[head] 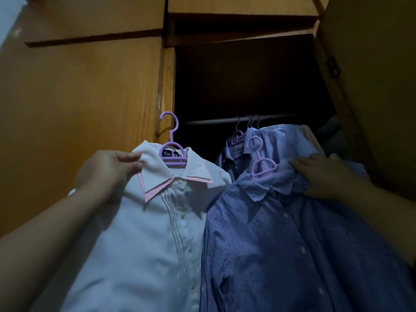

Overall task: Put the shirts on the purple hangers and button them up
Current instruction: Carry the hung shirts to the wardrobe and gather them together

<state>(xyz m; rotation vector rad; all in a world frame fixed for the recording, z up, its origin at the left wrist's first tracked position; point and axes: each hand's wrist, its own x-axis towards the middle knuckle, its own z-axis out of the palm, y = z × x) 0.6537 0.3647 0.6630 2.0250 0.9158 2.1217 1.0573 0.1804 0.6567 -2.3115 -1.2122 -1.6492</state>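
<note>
Left hand (108, 170) curled on the collar and shoulder of a white shirt (139, 244), thumb on top pinching the fabric, holding it up in front of a wooden wardrobe (85, 91). White shirt already on a purple hanger (169, 143), hook free in the air before the wardrobe's door edge, not on the rail. Pink-edged collar folded down, placket buttoned from the top button downward, black label visible inside the neck behind the hanger bar. Right hand (322, 176) laid over the right shoulder of a blue checked shirt (281, 244), fingers bent over the bunched collar fabric and gripping it. Checked shirt on a second purple hanger (258, 163), hook also free, front buttoned down as far as visible. The two shirts side by side, edges touching in the middle. Behind them, in the dark open compartment, a metal rail (213, 121) carrying more purple hooks with a pale blue striped shirt (274, 140) hanging, just behind the checked one. Open wardrobe door (371, 86) at right with a small metal latch.
</note>
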